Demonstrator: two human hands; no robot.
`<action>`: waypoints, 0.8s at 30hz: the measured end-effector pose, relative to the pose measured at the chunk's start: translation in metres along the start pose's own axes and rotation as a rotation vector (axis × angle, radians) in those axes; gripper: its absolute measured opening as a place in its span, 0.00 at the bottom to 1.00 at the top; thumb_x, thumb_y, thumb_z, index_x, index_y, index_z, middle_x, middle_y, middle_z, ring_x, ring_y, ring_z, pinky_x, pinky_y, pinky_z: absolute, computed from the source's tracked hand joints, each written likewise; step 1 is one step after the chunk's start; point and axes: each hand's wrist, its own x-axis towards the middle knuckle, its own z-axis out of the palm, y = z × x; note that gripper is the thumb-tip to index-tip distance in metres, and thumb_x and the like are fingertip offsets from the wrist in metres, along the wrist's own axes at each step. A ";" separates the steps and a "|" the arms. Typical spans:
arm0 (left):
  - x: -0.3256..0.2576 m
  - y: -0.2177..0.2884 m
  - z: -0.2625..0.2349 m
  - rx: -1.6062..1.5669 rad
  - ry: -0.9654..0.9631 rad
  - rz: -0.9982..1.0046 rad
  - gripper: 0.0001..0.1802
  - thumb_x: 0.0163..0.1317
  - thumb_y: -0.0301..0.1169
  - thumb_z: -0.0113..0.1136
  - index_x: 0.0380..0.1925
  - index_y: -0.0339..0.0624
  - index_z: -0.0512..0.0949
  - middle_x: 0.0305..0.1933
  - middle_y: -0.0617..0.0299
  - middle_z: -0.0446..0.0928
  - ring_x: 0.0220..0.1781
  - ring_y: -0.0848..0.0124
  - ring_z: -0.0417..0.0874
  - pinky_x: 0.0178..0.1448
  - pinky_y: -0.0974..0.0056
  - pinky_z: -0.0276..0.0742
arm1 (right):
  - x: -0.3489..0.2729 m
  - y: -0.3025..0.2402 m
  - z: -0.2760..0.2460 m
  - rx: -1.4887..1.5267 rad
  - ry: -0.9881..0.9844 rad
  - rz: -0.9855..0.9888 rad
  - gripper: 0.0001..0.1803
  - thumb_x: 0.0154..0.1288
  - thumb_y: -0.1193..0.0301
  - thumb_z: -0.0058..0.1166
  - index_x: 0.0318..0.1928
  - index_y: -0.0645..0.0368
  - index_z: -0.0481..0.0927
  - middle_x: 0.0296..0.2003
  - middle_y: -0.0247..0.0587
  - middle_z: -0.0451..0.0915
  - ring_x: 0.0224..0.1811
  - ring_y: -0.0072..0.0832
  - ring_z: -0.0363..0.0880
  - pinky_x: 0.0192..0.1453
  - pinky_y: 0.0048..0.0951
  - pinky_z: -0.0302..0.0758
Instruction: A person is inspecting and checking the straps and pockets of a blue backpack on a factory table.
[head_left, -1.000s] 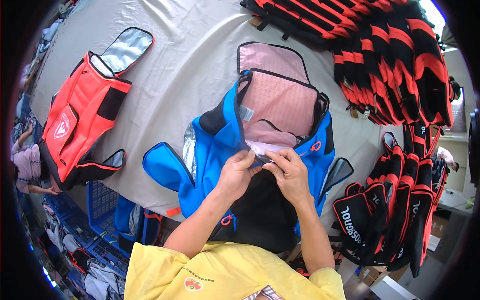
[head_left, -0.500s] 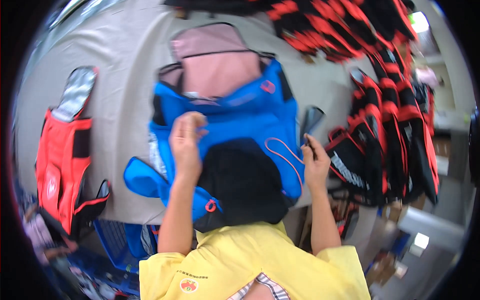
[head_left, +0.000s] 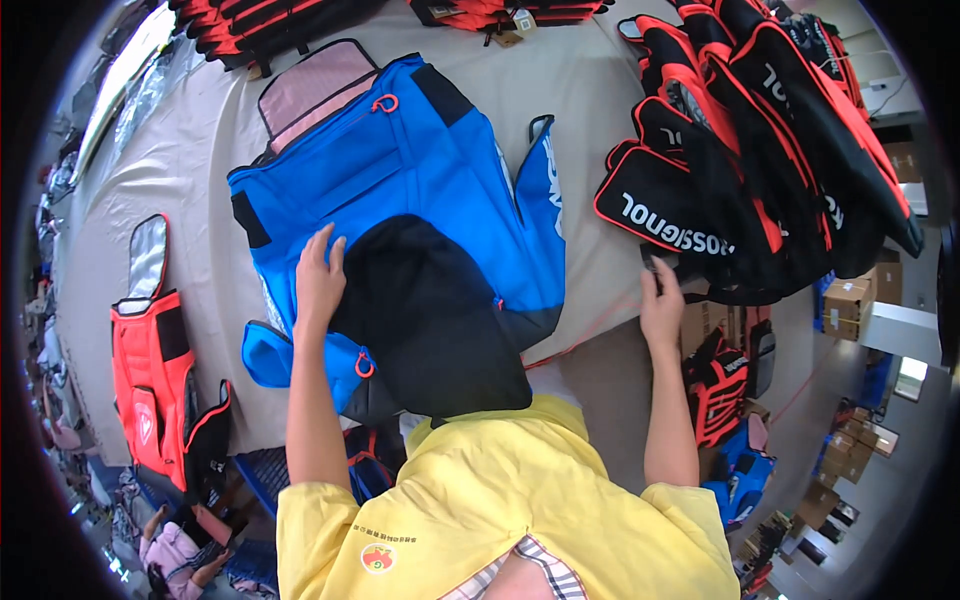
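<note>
A large blue and black bag (head_left: 365, 180) lies on the cloth-covered table in front of me. Its pink-lined flap (head_left: 320, 85) is folded out at the far end, and a black panel (head_left: 430, 310) covers its near part. My left hand (head_left: 319, 280) rests on the blue fabric beside this panel, fingers stretched out. Off the bag's right side, my right hand (head_left: 661, 305) pinches a small black thing (head_left: 650, 262) whose kind I cannot make out. A thin red cord (head_left: 590, 340) runs near that hand. Red loop pulls (head_left: 364, 362) show on the bag.
Black and red bags (head_left: 690, 200) are piled at the right of the table (head_left: 210, 220). More stacks (head_left: 270, 25) lie along the far edge. A red bag (head_left: 150, 380) lies at the left. Cardboard boxes (head_left: 848, 305) stand off to the right; another person (head_left: 180, 550) is at lower left.
The bag appears turned and farther left in view, its flap less exposed. My left hand has moved left along it. My right hand, with the black thing, is farther right, near the black bags.
</note>
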 end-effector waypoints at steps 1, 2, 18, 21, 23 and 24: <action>-0.025 0.014 -0.003 0.037 0.117 0.054 0.21 0.85 0.39 0.61 0.67 0.39 0.84 0.66 0.43 0.87 0.69 0.46 0.88 0.74 0.50 0.82 | 0.001 0.027 0.018 0.056 -0.051 0.072 0.25 0.84 0.61 0.62 0.70 0.66 0.82 0.60 0.57 0.90 0.62 0.43 0.90 0.68 0.39 0.81; -0.055 0.023 -0.006 -0.011 0.204 -0.052 0.20 0.85 0.37 0.61 0.67 0.38 0.84 0.64 0.44 0.88 0.64 0.50 0.89 0.68 0.52 0.84 | 0.004 0.034 0.030 -0.056 -0.069 0.045 0.25 0.84 0.62 0.60 0.71 0.65 0.81 0.62 0.60 0.88 0.64 0.49 0.89 0.70 0.41 0.81; -0.333 0.090 0.003 -0.049 0.654 -0.480 0.13 0.84 0.32 0.59 0.57 0.34 0.85 0.42 0.53 0.91 0.40 0.66 0.92 0.48 0.58 0.87 | -0.112 -0.136 0.112 0.465 -1.377 -1.023 0.29 0.78 0.57 0.65 0.72 0.59 0.82 0.67 0.60 0.84 0.71 0.57 0.82 0.78 0.49 0.76; -0.355 0.084 0.011 -0.109 0.625 -0.507 0.13 0.83 0.32 0.60 0.56 0.33 0.85 0.43 0.47 0.92 0.44 0.61 0.96 0.51 0.57 0.88 | -0.081 -0.205 0.156 0.363 -1.080 -0.822 0.36 0.78 0.60 0.66 0.79 0.61 0.74 0.76 0.61 0.76 0.76 0.57 0.79 0.82 0.46 0.72; -0.340 0.097 0.018 -0.143 0.547 -0.454 0.13 0.83 0.32 0.61 0.56 0.33 0.85 0.44 0.45 0.92 0.46 0.59 0.96 0.51 0.58 0.89 | -0.039 -0.140 0.237 0.328 -0.782 -0.754 0.35 0.80 0.61 0.64 0.80 0.61 0.72 0.79 0.62 0.73 0.79 0.57 0.76 0.84 0.46 0.70; -0.334 0.095 0.023 -0.182 0.503 -0.428 0.14 0.83 0.33 0.62 0.56 0.33 0.85 0.45 0.42 0.92 0.47 0.55 0.97 0.51 0.55 0.90 | -0.024 -0.113 0.261 0.213 -0.824 -0.571 0.35 0.81 0.62 0.63 0.81 0.61 0.72 0.80 0.62 0.72 0.80 0.57 0.75 0.84 0.46 0.70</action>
